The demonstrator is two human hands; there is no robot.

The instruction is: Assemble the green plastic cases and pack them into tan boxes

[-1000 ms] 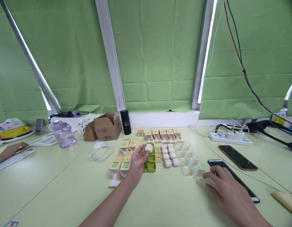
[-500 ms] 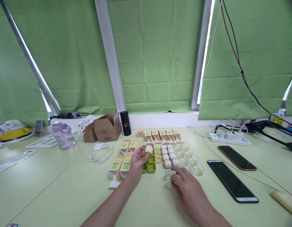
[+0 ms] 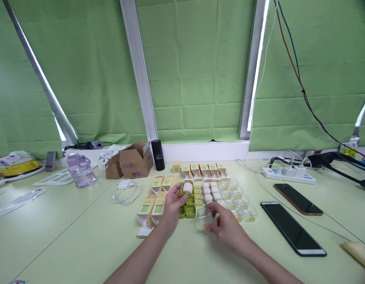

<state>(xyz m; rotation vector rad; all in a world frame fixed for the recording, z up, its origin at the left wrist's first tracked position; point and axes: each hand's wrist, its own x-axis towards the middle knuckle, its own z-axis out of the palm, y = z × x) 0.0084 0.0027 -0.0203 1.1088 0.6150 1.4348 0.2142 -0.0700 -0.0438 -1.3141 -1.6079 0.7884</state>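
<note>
My left hand grips a small green square case with a whitish-pink rounded block seated in it. Between the fingers of my right hand is a clear plastic cover with a yellow spot on it, tilted up off the table. Below my left hand's case lie more green cases. Small yellow pieces sit in rows beside them. Farther right come rows of pale pink blocks, then several clear covers with yellow marks.
Open small cartons stand left of my left hand, more cartons behind. Two phones and a power strip lie right. A cardboard box, black cylinder, purple jug and white charger cable are at left.
My right hand has moved left with the clear cover, lifting and tilting it toward the case in my left hand. The left hand keeps its hold, nearly still.
</note>
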